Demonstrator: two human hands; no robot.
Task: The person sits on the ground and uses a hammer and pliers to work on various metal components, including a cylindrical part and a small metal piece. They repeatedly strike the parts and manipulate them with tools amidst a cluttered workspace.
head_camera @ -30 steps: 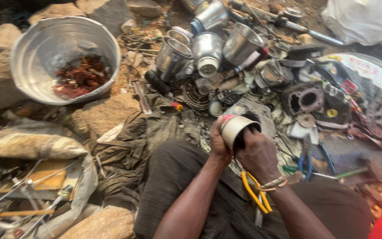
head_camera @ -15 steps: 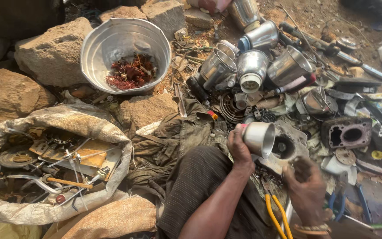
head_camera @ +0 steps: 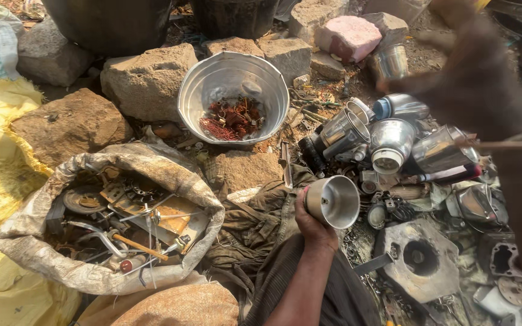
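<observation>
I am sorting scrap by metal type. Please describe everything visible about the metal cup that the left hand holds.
The metal cup is a shiny silver cylinder, seemingly steel, dull and dusty inside. It lies tilted on its side, the open mouth facing right and toward the camera. The left hand grips its closed end from below. It is held above the olive cloth, near other steel jars.

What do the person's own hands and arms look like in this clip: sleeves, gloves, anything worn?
Both are bare, with no gloves. The left hand and its forearm show no sleeve, ring or watch. The right hand is a large motion-blurred shape close to the camera; its forearm also looks unsleeved, and a thin pale band seems to cross the wrist, too blurred to identify.
</observation>
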